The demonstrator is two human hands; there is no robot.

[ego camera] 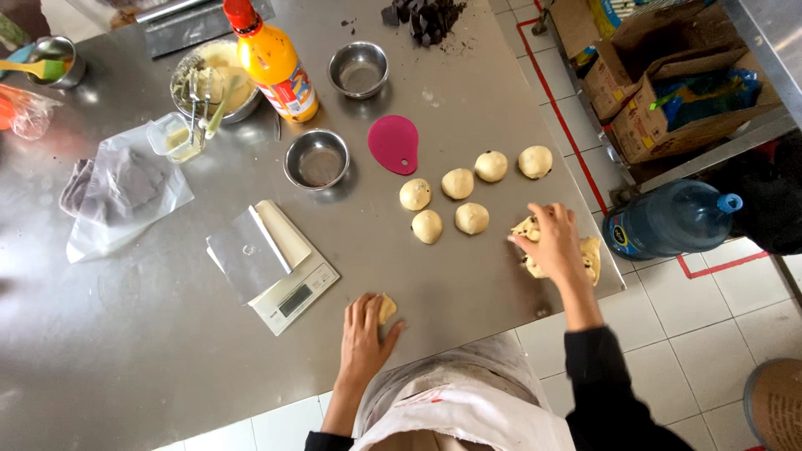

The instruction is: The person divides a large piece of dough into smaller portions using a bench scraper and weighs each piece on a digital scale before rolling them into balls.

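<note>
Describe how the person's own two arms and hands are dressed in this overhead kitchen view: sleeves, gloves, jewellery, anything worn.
Both hands are bare: no gloves, and no rings or watch that I can make out. The left hand has an uncovered forearm, with a dark sleeve edge only near the elbow. The right hand has a black sleeve pushed up to mid-forearm. A pale, smudged apron covers the front.
</note>
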